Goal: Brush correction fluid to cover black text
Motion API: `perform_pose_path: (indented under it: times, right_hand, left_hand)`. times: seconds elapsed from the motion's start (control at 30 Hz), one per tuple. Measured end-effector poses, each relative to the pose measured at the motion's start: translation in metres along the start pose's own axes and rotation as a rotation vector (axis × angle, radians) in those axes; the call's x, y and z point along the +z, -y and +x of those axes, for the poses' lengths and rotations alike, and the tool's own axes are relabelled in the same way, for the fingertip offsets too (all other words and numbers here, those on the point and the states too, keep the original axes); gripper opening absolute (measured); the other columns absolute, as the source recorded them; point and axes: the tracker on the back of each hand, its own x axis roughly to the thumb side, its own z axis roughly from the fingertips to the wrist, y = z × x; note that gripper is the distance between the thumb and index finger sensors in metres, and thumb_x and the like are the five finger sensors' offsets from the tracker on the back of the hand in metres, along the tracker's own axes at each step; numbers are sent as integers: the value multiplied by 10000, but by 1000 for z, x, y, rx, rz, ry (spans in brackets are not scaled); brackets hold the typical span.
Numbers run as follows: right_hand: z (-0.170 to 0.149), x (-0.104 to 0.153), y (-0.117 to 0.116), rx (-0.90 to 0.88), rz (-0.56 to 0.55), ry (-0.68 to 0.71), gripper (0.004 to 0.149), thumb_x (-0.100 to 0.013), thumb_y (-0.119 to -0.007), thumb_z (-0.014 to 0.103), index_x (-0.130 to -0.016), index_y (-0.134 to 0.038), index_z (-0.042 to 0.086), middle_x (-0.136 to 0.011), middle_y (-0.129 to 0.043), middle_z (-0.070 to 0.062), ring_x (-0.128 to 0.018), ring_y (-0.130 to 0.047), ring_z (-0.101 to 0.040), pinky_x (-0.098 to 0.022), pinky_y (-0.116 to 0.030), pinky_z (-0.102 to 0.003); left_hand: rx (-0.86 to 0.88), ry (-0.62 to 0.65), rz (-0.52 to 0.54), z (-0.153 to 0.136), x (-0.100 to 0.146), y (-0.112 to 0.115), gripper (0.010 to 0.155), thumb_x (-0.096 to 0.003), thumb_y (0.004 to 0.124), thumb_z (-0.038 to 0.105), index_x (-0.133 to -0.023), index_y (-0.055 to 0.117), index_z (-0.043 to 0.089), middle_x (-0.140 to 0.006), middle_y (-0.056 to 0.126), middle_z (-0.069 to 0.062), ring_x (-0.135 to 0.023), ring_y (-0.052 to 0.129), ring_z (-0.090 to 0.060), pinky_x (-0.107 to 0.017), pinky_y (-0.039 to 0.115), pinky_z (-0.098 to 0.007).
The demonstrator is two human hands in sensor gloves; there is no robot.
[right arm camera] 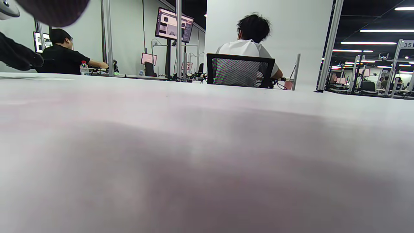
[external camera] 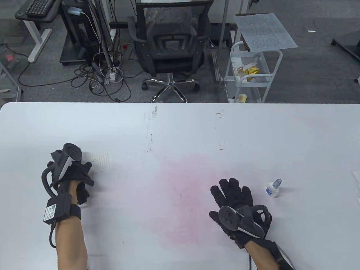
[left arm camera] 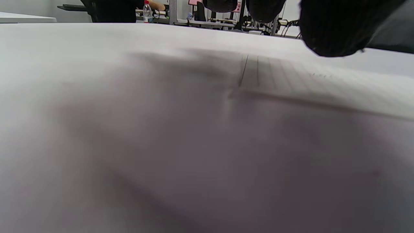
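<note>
Nothing of the job looks started. The correction fluid bottle point(external camera: 273, 189) is standing capped on the desk point(external camera: 180, 126), at about two o'clock from the right hand point(external camera: 236, 208) and just apart from it. That hand is lying flat, its grip spread and holding nothing. Over at nine o'clock the left hand point(external camera: 73, 175) is sitting at the lined paper point(external camera: 99, 161), whose black text is barely legible; whether its grip is pinching the sheet I cannot tell. Uncapping and brushing are still waiting.
</note>
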Motion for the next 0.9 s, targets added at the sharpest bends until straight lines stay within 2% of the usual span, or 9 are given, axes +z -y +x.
perform_pose_path:
  times: [0.1,0.17,0.37,0.7,0.9]
  right_hand:
    - [-3,-2,-2,-5,25,-12,794,-395,-620,673,-1023,-245,365,-1086,-144,13,-1042,-182,-371,-702,-330,-664]
    - [-5,-3,-3,-7,35,-16,794,-396,-621,671,-1023,-243,365,-1086,-146,13,-1042,-182,-371,-701,-330,-664]
    - [-2,-1,-2,23,39,-8,795,-395,-621,672,-1024,-245,363,-1087,-152,11,-1043,-185,-370,-702,-331,-663]
    - [-2,-3,-3,23,51,-15,797,-395,-621,672,-1025,-244,363,-1088,-150,9,-1044,-178,-369,-703,-324,-665]
    - [-1,-3,-2,33,62,-10,795,-395,-621,672,-1025,-249,362,-1089,-155,7,-1044,-179,-369,-703,-323,-665]
  left_hand:
    - [0,-15,-22,-6,-6,8,779,-370,750,625,-1051,403,479,-1212,289,125,-1192,243,-166,-888,324,-525]
    - [70,-9,-53,-11,-9,8,797,-371,767,619,-1058,391,470,-1215,274,113,-1192,221,-177,-889,314,-536]
    - [130,-19,-122,-19,-16,11,829,-359,771,636,-1062,365,468,-1214,262,106,-1185,240,-194,-890,328,-545]
    - [153,-24,-195,-19,-20,10,842,-369,771,636,-1060,315,482,-1206,177,118,-1185,195,-215,-886,283,-564]
    - [160,-17,-182,-20,-20,10,827,-369,776,629,-1059,345,480,-1204,182,113,-1181,212,-224,-880,285,-570]
